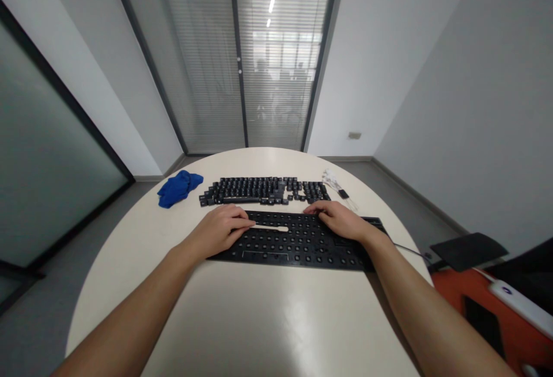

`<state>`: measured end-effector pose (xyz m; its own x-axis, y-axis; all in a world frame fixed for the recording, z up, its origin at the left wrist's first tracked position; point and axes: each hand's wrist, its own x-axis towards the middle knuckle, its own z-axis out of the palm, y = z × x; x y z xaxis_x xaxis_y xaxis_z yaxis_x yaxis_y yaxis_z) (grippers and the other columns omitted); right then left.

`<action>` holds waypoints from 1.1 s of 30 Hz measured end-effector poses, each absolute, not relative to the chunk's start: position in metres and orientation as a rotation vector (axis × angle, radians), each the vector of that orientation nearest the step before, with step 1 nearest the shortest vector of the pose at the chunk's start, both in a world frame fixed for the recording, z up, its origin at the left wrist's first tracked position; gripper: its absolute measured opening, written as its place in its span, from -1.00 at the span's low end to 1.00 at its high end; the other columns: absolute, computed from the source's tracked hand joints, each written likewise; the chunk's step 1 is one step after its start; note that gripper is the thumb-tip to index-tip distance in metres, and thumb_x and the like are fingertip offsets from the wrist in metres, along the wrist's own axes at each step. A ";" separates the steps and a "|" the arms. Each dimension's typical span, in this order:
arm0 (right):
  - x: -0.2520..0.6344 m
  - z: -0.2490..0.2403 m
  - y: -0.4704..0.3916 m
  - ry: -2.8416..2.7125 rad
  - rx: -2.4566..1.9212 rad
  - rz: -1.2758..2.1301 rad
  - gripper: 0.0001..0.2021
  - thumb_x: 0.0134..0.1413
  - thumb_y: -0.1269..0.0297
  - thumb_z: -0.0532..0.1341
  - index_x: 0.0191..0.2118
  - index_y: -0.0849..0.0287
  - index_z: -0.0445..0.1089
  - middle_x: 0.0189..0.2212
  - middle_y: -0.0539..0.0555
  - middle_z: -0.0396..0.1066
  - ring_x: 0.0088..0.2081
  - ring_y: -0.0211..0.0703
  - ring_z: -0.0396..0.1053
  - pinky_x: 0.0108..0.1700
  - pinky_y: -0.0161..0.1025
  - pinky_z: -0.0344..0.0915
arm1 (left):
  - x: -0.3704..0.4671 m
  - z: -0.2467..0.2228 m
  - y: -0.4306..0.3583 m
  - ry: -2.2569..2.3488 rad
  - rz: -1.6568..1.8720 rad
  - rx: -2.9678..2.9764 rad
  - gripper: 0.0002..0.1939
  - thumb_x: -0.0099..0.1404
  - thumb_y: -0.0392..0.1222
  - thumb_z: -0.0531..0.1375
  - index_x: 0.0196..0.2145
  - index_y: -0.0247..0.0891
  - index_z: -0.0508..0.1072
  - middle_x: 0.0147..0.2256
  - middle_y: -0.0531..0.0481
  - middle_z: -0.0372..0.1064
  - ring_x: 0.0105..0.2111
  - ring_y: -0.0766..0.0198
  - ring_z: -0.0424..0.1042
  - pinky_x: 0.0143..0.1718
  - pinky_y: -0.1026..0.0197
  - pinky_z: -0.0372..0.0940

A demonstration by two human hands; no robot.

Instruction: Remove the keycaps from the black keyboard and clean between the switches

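Observation:
A black keyboard base with its keycaps off lies flat on the table, rows of bare switches showing. Over its left part, my left hand is closed on a slim cream-coloured stick with a wider end, like a small brush. The stick points right, above the upper switch rows; whether its tip touches them I cannot tell. My right hand lies over the base's upper right part, fingers apart and reaching past its far edge, holding nothing I can see. Behind the base, the removed black keycaps are laid out in keyboard order.
A crumpled blue cloth lies at the far left of the round white table. White tissue-like material and a small black-ended tool are at the far right. A cable runs off right, near an orange seat holding a power strip.

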<state>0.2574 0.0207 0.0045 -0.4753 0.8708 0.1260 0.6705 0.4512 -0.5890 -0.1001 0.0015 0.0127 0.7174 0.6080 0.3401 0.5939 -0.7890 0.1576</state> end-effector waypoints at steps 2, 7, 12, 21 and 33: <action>0.258 0.003 0.022 -2.294 -1.295 0.663 -0.56 0.05 0.57 0.05 -0.05 0.12 0.52 -0.11 0.09 0.54 -0.06 -0.05 0.47 0.10 -0.03 0.34 | -0.103 0.014 0.003 1.014 0.581 2.878 -0.75 0.41 -0.25 0.12 -0.09 -0.10 0.58 -0.19 -0.05 0.49 -0.18 0.17 0.41 -0.15 0.12 0.30; 0.260 0.000 0.023 -2.297 -1.279 0.670 -0.57 0.06 0.57 0.04 -0.05 0.12 0.52 -0.12 0.08 0.54 -0.06 -0.06 0.47 0.10 -0.04 0.35 | -0.110 0.016 0.005 1.007 0.558 2.890 -0.75 0.39 -0.25 0.12 -0.11 -0.11 0.58 -0.21 -0.05 0.49 -0.20 0.17 0.42 -0.14 0.11 0.30; 0.259 0.001 0.022 -2.290 -1.289 0.657 -0.57 0.06 0.57 0.05 -0.06 0.12 0.52 -0.11 0.08 0.55 -0.06 -0.07 0.47 0.09 -0.06 0.35 | -0.112 0.016 0.005 1.015 0.558 2.882 -0.75 0.38 -0.25 0.13 -0.12 -0.10 0.59 -0.21 -0.04 0.49 -0.20 0.18 0.43 -0.13 0.11 0.31; 0.258 0.003 0.021 -2.283 -1.274 0.668 -0.56 0.05 0.57 0.05 -0.06 0.10 0.53 -0.12 0.07 0.55 -0.07 -0.06 0.47 0.09 -0.04 0.35 | -0.100 0.012 -0.001 0.897 0.647 2.784 -0.74 0.37 -0.25 0.15 -0.09 -0.06 0.59 -0.21 -0.03 0.49 -0.21 0.21 0.45 -0.15 0.16 0.34; 0.258 0.003 0.022 -2.294 -1.293 0.653 -0.56 0.04 0.57 0.05 -0.06 0.11 0.53 -0.10 0.06 0.55 -0.06 -0.08 0.48 0.09 -0.11 0.35 | -0.086 0.013 -0.011 0.846 0.572 2.798 -0.73 0.45 -0.21 0.09 -0.06 -0.08 0.57 -0.20 -0.04 0.48 -0.20 0.22 0.44 -0.15 0.16 0.33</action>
